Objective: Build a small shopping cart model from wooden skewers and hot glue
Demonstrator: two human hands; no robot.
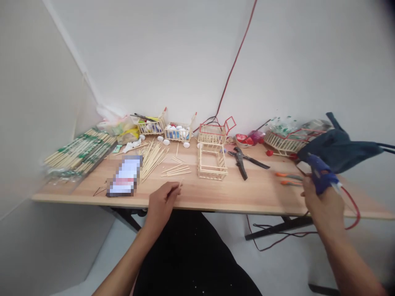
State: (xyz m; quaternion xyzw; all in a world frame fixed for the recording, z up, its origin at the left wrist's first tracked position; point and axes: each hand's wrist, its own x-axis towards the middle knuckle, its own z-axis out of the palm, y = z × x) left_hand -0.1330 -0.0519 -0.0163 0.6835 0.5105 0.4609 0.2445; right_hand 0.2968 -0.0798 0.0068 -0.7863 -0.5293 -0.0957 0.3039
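My left hand [162,202] rests at the table's front edge, fingers pinched on a short wooden stick [180,184] that pokes out toward the right. My right hand [321,201] is closed around a blue glue gun [319,172] at the right end of the table, its red cord [354,207] looping off the edge. Between the hands, further back, stands a small open frame of wooden sticks [212,162]. Loose sticks [177,169] lie to the left of the frame.
The wooden table [247,193] also carries a phone [125,176], bundles of wrapped sticks [80,154], black pliers [242,160], orange-handled cutters [288,179], several stick carts along the wall [177,132], a red-trimmed cart [214,131] and a dark cloth bag [339,148].
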